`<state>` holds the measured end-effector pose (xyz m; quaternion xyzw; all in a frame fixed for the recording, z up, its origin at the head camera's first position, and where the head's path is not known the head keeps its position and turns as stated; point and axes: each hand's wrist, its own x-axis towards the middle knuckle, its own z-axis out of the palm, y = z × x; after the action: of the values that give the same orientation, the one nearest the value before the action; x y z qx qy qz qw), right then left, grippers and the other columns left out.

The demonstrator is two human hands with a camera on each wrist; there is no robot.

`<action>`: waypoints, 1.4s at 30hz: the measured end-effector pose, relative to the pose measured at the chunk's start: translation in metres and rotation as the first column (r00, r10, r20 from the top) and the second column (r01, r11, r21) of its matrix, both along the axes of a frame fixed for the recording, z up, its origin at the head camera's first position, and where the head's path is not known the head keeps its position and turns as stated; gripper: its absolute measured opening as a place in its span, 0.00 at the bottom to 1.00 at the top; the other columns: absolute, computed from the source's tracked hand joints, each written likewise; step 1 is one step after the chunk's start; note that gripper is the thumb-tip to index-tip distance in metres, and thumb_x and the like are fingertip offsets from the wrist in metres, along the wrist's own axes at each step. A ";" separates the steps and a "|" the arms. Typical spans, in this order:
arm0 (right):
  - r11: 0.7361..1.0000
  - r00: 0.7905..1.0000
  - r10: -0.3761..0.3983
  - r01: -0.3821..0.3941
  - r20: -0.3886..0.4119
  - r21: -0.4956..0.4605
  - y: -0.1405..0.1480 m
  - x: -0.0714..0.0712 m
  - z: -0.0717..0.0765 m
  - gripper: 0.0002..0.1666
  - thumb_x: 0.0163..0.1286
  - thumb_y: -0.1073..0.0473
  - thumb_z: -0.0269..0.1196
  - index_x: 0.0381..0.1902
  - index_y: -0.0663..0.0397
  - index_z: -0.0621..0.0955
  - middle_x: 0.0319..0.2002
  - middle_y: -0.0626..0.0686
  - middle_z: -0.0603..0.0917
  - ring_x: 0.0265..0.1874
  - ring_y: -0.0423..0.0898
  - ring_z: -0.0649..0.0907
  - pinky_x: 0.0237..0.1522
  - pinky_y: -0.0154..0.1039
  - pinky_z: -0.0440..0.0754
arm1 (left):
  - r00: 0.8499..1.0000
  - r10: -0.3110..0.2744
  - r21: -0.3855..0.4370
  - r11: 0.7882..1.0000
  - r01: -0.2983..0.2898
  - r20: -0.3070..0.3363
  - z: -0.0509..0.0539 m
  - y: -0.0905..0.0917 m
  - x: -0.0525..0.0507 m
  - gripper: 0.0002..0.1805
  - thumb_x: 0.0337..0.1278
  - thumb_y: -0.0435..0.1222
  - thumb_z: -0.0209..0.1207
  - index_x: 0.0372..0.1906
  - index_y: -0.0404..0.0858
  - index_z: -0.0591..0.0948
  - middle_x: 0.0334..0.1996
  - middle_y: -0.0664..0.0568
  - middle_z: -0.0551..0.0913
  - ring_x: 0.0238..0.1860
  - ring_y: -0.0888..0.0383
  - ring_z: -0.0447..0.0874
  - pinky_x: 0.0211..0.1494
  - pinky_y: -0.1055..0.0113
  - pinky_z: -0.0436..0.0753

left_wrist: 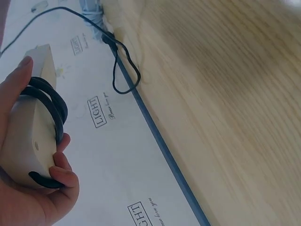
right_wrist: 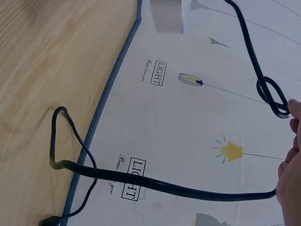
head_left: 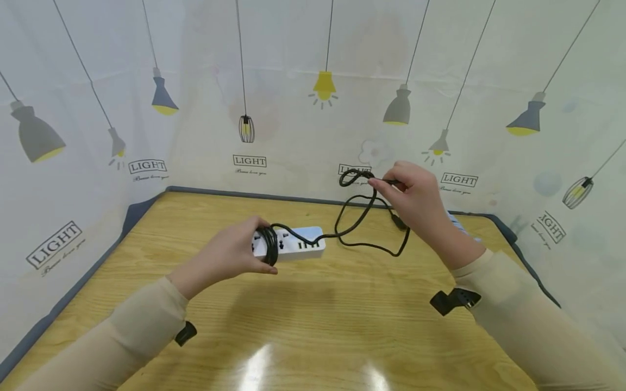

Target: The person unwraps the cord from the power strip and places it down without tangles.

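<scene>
A white power strip [head_left: 298, 251], its face showing sockets and USB ports, is held above the table in my left hand [head_left: 227, 247]. Black cable [head_left: 270, 247] is wound a few turns around the strip beside my thumb and fingers; the left wrist view shows these turns [left_wrist: 59, 110] too. From there the cord runs to my right hand [head_left: 415, 195], which pinches it higher up to the right. A small twisted loop [right_wrist: 273, 96] stands out beside those fingertips. Below, the cord's free part hangs in a wide loop, with the black plug [head_left: 398, 221] near my right wrist.
The wooden table [head_left: 303, 326] has a dark blue edge [head_left: 254, 194] along its back. Behind it stands a pale curtain [head_left: 283, 108] printed with lamps. A blue-and-white striped item [head_left: 462, 225] is partly hidden behind my right forearm.
</scene>
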<state>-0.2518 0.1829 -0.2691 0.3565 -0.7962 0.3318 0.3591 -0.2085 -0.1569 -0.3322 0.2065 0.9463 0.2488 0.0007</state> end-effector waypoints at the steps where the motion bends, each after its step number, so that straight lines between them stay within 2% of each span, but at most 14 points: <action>1: 1.000 1.000 -0.003 0.003 0.005 0.009 0.000 -0.004 -0.001 0.13 0.60 0.66 0.70 0.20 0.56 0.79 0.17 0.46 0.65 0.18 0.42 0.62 0.24 0.35 0.60 | 1.000 -0.011 0.001 1.000 0.011 0.001 0.000 0.001 0.002 0.51 0.30 0.56 0.78 0.62 0.35 0.70 0.53 0.46 0.79 0.54 0.47 0.78 0.56 0.51 0.77; 6: 0.998 1.000 -0.010 0.008 0.029 0.069 0.002 -0.021 -0.009 0.13 0.60 0.66 0.70 0.20 0.55 0.79 0.19 0.47 0.68 0.20 0.42 0.64 0.25 0.36 0.61 | 0.999 -0.054 0.014 0.998 0.054 0.009 0.004 0.005 0.010 0.51 0.29 0.56 0.79 0.62 0.38 0.70 0.53 0.49 0.78 0.53 0.50 0.78 0.55 0.52 0.78; 10: 0.992 0.996 -0.030 0.020 0.080 0.128 0.004 -0.029 -0.019 0.12 0.60 0.66 0.71 0.20 0.55 0.79 0.19 0.47 0.69 0.20 0.42 0.65 0.25 0.37 0.63 | 0.996 -0.084 0.025 0.996 0.084 0.000 0.007 0.006 0.014 0.51 0.28 0.56 0.79 0.61 0.39 0.70 0.51 0.51 0.78 0.50 0.53 0.78 0.53 0.54 0.78; 15: 0.977 0.987 -0.035 0.000 0.159 0.214 0.006 -0.031 -0.029 0.13 0.62 0.64 0.70 0.20 0.54 0.79 0.19 0.47 0.68 0.21 0.43 0.65 0.25 0.39 0.64 | 0.991 -0.129 0.035 0.991 0.130 -0.020 0.010 0.007 0.019 0.51 0.27 0.56 0.79 0.61 0.39 0.71 0.51 0.52 0.78 0.49 0.55 0.78 0.53 0.56 0.78; 22: 0.956 0.982 -0.014 -0.042 0.187 0.292 0.006 -0.031 -0.044 0.15 0.60 0.64 0.71 0.19 0.50 0.76 0.19 0.45 0.66 0.19 0.42 0.65 0.24 0.39 0.66 | 0.984 -0.171 0.059 0.983 0.174 -0.043 0.019 0.011 0.024 0.50 0.27 0.56 0.79 0.60 0.39 0.72 0.51 0.52 0.79 0.49 0.55 0.79 0.52 0.55 0.78; 27: 0.948 0.984 -0.023 -0.035 0.179 0.316 0.006 -0.035 -0.049 0.15 0.61 0.63 0.70 0.19 0.51 0.76 0.19 0.45 0.67 0.19 0.41 0.65 0.24 0.39 0.66 | 0.965 -0.251 -0.016 0.968 0.251 -0.070 0.020 0.013 0.027 0.50 0.25 0.57 0.79 0.59 0.38 0.73 0.50 0.53 0.79 0.49 0.56 0.78 0.55 0.57 0.77; 30: 0.947 0.982 -0.045 -0.018 0.186 0.321 0.007 -0.039 -0.050 0.15 0.61 0.63 0.70 0.19 0.52 0.76 0.19 0.46 0.67 0.19 0.42 0.65 0.24 0.40 0.67 | 0.950 -0.302 -0.023 0.953 0.301 -0.082 0.020 0.014 0.030 0.50 0.24 0.57 0.79 0.58 0.38 0.73 0.50 0.53 0.79 0.50 0.55 0.78 0.56 0.58 0.77; 34: 0.931 0.974 -0.073 -0.011 0.214 0.366 0.007 -0.040 -0.057 0.14 0.61 0.63 0.71 0.20 0.52 0.77 0.20 0.46 0.69 0.19 0.42 0.66 0.25 0.40 0.67 | 0.947 -0.315 0.032 0.948 0.318 -0.067 0.024 0.014 0.033 0.51 0.24 0.56 0.79 0.60 0.38 0.72 0.51 0.53 0.79 0.51 0.55 0.78 0.57 0.57 0.77; 37: 0.908 0.980 -0.053 -0.033 0.193 0.418 0.004 -0.036 -0.066 0.14 0.60 0.63 0.71 0.21 0.51 0.77 0.20 0.45 0.70 0.20 0.41 0.67 0.25 0.39 0.68 | 0.953 -0.301 0.123 0.945 0.302 -0.028 0.026 0.014 0.034 0.51 0.25 0.54 0.80 0.61 0.38 0.71 0.52 0.54 0.78 0.51 0.56 0.78 0.56 0.57 0.77; 40: 0.890 0.992 0.022 -0.078 0.128 0.450 0.000 -0.029 -0.072 0.16 0.57 0.64 0.73 0.21 0.51 0.75 0.20 0.45 0.70 0.20 0.41 0.69 0.24 0.38 0.70 | 0.963 -0.268 0.247 0.936 0.252 0.032 0.029 0.012 0.033 0.49 0.28 0.49 0.81 0.62 0.40 0.70 0.52 0.54 0.77 0.51 0.55 0.77 0.53 0.56 0.78; 42: 0.880 0.992 0.075 -0.112 0.099 0.461 -0.004 -0.023 -0.075 0.18 0.55 0.65 0.74 0.20 0.51 0.74 0.20 0.44 0.69 0.20 0.40 0.69 0.23 0.37 0.70 | 0.970 -0.231 0.324 0.926 0.196 0.071 0.030 0.010 0.032 0.48 0.30 0.46 0.81 0.62 0.41 0.70 0.53 0.52 0.77 0.51 0.54 0.76 0.51 0.56 0.79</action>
<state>-0.2746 0.1791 -0.3440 0.4570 -0.8478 0.1617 0.2151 -0.1765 -0.1470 -0.3025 0.2921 0.8650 0.4055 0.0458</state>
